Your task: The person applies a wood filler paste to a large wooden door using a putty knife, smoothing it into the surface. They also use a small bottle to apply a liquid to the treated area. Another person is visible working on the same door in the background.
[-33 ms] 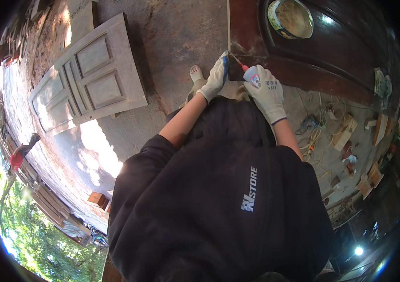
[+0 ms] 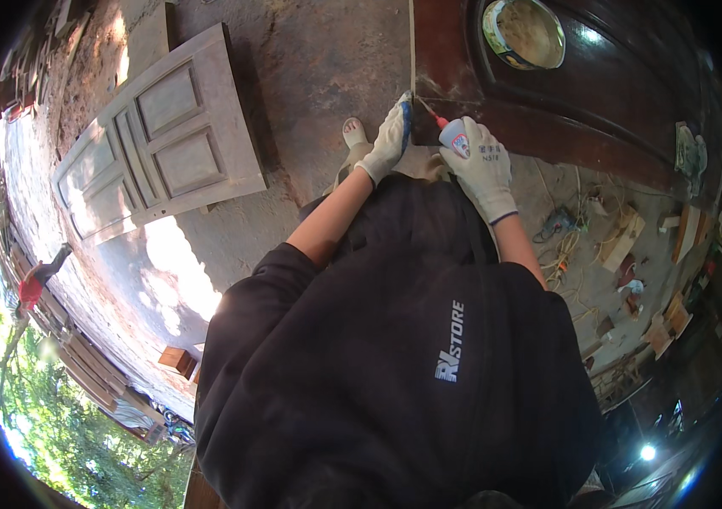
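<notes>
white-gloved right hand (image 2: 481, 165) curled round bottle (image 2: 454, 137), nozzle (image 2: 441, 121) by brown panel (image 2: 590, 102)
left hand (image 2: 391, 142) fingers straight, can't tell if holding; oversqueezing could drip onto it.

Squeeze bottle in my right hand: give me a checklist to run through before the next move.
1. Grip: right hand wrapped around the squeeze bottle. Ok.
2. Aim: red nozzle points to the near left corner of the dark wooden panel. Ok.
3. Nozzle tip touching the panel: too fine to see. Cannot tell.
4. Left hand: gloved, fingers extended at the panel's left edge; how firmly it presses, if at all, cannot tell.
5. Spot around the nozzle: round object with a shiny rim lies well away on the panel. Ok.
6. Floor to the right: loose cords lie tangled there. Not ok.
</notes>
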### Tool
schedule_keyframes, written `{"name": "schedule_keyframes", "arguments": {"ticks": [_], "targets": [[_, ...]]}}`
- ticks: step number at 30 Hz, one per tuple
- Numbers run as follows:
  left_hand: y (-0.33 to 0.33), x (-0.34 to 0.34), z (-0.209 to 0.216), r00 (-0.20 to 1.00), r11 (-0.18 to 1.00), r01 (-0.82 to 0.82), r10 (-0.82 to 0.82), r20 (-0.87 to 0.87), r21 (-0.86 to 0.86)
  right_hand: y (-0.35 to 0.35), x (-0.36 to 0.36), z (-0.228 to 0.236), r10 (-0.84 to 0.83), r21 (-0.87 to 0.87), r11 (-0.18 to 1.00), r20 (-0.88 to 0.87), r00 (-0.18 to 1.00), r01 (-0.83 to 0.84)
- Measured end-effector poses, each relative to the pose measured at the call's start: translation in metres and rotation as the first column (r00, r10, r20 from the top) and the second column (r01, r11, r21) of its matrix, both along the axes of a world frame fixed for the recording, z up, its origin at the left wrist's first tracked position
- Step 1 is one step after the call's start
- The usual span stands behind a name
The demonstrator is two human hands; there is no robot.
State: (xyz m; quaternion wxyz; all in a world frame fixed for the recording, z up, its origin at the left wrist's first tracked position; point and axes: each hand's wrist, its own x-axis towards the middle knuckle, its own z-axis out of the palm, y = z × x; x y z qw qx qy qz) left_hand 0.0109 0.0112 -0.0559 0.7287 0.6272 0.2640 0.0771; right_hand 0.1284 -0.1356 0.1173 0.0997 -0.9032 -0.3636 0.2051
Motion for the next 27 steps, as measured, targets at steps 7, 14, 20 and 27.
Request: {"name": "schedule_keyframes", "arguments": {"ticks": [7,14,20,27], "targets": [[0.0,0.007,-0.009,1.0,1.0,-0.013,0.013,-0.028,0.007,-0.002,0.004,-0.009,0.019,0.018,1.0,0.017,1.0,-0.019],[0.001,0.009,-0.007,1.0,1.0,-0.029,0.029,-0.009,0.005,-0.003,0.003,-0.012,0.035,0.017,0.999,0.038,0.999,-0.036],[0.001,0.009,-0.002,1.0,0.99,0.0,-0.001,0.001,0.144,-0.006,0.003,-0.018,0.048,0.04,0.998,0.098,0.994,-0.052],[-0.001,0.011,-0.002,0.999,0.998,-0.034,0.036,-0.02,0.055,-0.002,0.003,-0.012,0.058,0.071,0.995,0.147,0.987,-0.07]]}}
